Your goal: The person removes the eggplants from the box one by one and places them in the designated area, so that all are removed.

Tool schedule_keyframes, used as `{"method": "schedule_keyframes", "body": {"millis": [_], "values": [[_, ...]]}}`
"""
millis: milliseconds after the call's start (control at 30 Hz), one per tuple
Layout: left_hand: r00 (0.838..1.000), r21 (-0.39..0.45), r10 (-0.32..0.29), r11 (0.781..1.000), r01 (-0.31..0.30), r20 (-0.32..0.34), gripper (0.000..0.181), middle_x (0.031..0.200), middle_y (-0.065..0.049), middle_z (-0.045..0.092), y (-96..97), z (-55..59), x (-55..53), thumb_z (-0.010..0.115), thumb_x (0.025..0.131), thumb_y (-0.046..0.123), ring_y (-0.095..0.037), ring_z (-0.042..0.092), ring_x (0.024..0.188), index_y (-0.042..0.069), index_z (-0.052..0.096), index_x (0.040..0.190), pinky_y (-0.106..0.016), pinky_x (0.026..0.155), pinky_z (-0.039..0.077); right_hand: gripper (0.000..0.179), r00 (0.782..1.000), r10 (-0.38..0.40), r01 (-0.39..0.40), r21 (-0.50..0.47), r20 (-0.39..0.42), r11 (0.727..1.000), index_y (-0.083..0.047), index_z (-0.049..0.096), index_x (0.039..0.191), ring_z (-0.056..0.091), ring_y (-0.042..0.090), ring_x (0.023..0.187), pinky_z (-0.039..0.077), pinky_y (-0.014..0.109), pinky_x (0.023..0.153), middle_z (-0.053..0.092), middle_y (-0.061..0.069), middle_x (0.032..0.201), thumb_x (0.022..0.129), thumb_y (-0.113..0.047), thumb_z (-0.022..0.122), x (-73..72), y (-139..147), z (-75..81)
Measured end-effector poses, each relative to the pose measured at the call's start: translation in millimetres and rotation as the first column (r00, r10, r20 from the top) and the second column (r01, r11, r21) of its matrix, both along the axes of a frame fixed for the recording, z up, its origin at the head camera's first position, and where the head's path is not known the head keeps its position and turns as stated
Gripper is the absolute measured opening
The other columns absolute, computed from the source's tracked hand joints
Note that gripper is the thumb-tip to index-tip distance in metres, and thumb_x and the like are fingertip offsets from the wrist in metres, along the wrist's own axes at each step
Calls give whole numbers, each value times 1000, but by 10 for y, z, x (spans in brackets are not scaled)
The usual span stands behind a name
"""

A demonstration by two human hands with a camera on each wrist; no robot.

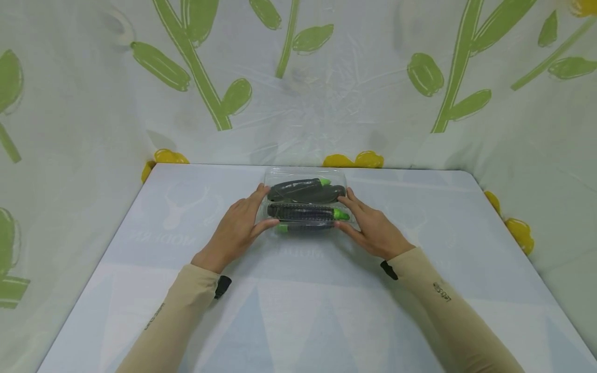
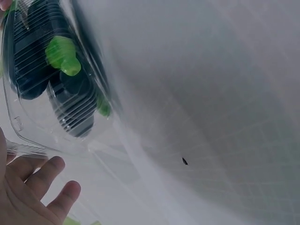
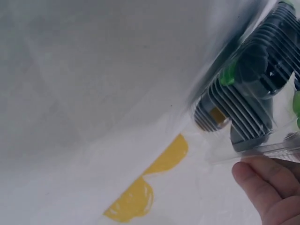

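Note:
A clear plastic box (image 1: 305, 173) with ribbed walls stands near the table's far edge. Inside it lie several dark eggplants (image 1: 305, 212) with bright green stem ends, also showing through the plastic in both wrist views. My left hand (image 1: 238, 225) holds the box's left end, its thumb at the near lower corner and its fingers farther back. At the opposite end my right hand (image 1: 375, 228) grips the box in the same way. The left wrist view has fingers (image 2: 47, 178) at the box's rim; in the right wrist view, fingers (image 3: 269, 180) touch the rim too.
The box is on a pale table (image 1: 298, 311) with faint blue triangles. A whitish curtain (image 1: 354, 103) with green leaves and yellow flowers rises behind the table and along its sides. The far table edge runs just behind the box.

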State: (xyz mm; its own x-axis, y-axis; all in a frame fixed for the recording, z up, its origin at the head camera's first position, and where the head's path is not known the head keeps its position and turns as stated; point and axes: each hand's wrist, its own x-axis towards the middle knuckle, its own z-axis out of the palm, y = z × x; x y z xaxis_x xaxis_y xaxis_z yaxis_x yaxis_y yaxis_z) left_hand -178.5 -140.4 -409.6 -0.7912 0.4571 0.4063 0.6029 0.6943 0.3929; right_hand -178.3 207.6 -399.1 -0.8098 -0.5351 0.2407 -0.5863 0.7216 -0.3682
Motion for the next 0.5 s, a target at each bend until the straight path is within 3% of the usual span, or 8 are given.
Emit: {"method": "schedule_keyframes", "body": {"millis": [133,233,367,500], "values": [[1000,16,5,1000,-5,9,79,160,-21,34,6,10,1,65,99,39,-34,49,137,3,27,159,-50,114,35,66,999,15,-13,56,-46,998,-6,35,156,68,41,108,54,52,93,26,24,162,104,-38,59,-6,16,-1],[1000,24,9,1000,-9,18,79,160,-21,35,10,22,2,66,99,39,-35,48,137,4,27,159,-51,114,34,65,988,46,-31,103,-148,994,-4,38,153,66,41,112,57,50,89,32,27,159,101,-31,65,-25,30,-24],[999,29,11,1000,-12,39,80,160,-21,33,11,29,3,66,99,39,-36,47,138,6,25,160,-52,114,34,66,947,100,-54,159,-304,986,1,42,149,68,39,110,59,45,83,40,31,152,97,-27,71,-48,49,-64],[998,36,8,999,-10,55,81,162,-20,30,9,16,14,66,99,39,-38,47,138,7,24,160,-52,114,34,61,901,147,-66,205,-408,977,5,44,145,68,39,109,60,42,81,46,34,146,102,-35,61,-59,54,-88]]}}
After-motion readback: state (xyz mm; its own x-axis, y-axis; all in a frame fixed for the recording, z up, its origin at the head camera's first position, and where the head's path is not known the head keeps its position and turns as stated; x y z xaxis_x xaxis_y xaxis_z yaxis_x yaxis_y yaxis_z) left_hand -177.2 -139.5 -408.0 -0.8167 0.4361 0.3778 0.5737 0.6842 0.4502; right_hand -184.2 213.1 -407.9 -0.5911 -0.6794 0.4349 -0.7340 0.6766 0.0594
